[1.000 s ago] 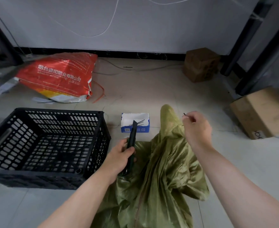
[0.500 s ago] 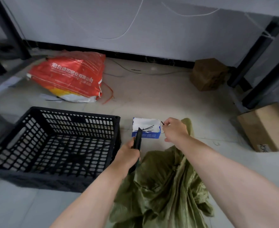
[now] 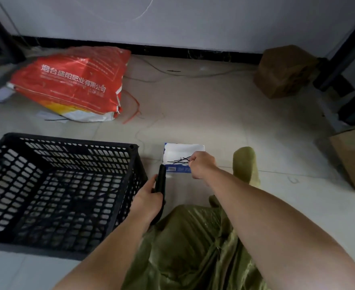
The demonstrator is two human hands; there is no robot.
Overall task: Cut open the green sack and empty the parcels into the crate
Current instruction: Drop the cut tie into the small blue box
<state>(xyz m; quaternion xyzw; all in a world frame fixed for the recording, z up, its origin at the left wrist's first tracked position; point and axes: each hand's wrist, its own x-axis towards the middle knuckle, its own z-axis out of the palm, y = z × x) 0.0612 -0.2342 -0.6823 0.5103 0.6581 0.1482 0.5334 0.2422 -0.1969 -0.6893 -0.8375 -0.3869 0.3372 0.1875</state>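
Note:
The green sack (image 3: 193, 248) lies crumpled on the floor under my forearms, and its twisted neck (image 3: 245, 164) points away from me. The black slatted crate (image 3: 68, 141) stands to its left, and I see no parcels in it. My left hand (image 3: 149, 201) grips a black utility knife (image 3: 161, 178) beside the crate's right wall, its tip pointing away. My right hand (image 3: 202, 165) is pinched on a thin black tie over a small white and blue box (image 3: 182, 150) that holds several black ties.
A red printed sack (image 3: 74, 82) lies at the back left near the wall. A brown wrapped parcel (image 3: 285, 70) sits at the back right beside black shelf posts (image 3: 350, 49). A cardboard box (image 3: 354, 155) stands at the right edge.
My right hand let go of the sack's neck and carried the small black tie left to the white box. The neck has dropped to the floor. My left hand kept the knife.

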